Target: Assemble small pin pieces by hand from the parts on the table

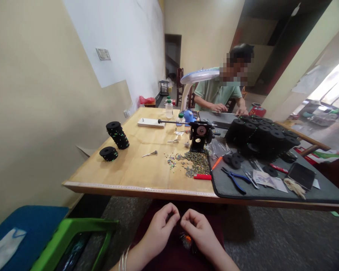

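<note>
Low in the view, in front of the table edge, my left hand (165,222) and my right hand (197,226) face each other with thumbs and forefingers pinched. Whatever lies between the fingertips is too small to make out. Under my right hand, a small bristly bundle with orange tips (187,239) rests against the dark red cloth on my lap. Bracelets (124,260) circle my left wrist. On the table ahead lie a heap of small metallic pieces (197,162), some coloured beads (171,161) and a red lighter (202,177).
A black clamp-like device with a long rod (199,133) stands mid-table. Black foam spools (117,134) stand left, more (260,137) on the grey mat. Blue pliers (235,180) lie near the front. Across the table sits another person (219,94) behind a lamp (199,76). A green stool (73,229) is lower left.
</note>
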{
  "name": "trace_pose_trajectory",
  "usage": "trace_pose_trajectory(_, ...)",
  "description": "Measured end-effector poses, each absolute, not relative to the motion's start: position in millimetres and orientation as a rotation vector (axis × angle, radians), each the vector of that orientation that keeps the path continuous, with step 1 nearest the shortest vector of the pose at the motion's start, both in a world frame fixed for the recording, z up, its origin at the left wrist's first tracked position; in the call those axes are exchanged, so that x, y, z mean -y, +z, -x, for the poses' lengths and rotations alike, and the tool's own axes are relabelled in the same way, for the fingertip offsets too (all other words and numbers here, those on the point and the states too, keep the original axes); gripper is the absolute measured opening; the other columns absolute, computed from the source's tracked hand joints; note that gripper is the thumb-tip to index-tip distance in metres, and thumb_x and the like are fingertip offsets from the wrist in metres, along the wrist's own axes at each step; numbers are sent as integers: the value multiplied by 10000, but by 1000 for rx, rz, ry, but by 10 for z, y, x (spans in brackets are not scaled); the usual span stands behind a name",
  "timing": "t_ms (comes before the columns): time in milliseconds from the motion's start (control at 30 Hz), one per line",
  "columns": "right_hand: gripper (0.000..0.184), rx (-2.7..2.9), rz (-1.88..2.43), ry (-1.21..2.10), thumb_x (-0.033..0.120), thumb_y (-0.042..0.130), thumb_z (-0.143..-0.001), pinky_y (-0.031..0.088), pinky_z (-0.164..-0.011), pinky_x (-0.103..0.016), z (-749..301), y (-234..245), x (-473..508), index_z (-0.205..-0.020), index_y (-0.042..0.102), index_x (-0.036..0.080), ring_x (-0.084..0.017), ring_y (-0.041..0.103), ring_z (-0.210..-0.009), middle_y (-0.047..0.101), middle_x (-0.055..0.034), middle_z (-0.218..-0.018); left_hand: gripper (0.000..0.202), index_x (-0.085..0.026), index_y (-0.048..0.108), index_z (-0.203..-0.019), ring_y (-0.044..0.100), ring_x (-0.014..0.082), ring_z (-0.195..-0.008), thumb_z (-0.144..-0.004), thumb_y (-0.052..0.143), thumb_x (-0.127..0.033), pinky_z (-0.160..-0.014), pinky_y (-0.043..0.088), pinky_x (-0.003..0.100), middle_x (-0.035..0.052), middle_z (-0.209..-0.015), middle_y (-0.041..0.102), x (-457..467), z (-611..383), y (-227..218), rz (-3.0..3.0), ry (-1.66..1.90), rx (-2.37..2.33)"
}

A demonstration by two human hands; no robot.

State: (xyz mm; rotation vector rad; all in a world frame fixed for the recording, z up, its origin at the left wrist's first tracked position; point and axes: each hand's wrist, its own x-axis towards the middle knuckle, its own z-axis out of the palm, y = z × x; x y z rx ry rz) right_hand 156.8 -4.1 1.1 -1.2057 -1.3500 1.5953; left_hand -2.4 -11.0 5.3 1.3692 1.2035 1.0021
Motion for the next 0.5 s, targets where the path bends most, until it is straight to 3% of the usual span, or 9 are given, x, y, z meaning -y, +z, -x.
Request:
trace_pose_trajectory(300,270,1296,1249,1581,385,638,-728,264,-471,-212,-1563,-25,40,-615,469,207,-92,331,-484,387,78,-524,266,-185,552,-713,490,146,-620,-815,614,-422,-603,407,235,-24,-646,513,54,100,11,-1176,1080,-1226)
trace_pose_trajectory(500,257,1376,1263,1485,351,588,-731,312,-531,-235,-1593,-113,21,-596,419,213,-115,355,-549,385,53,-568,242,-177,606,-750,559,170,-666,-813,628,-410,-630,441,246,2,-687,603,-178,280,69,-1339,1248,-1358)
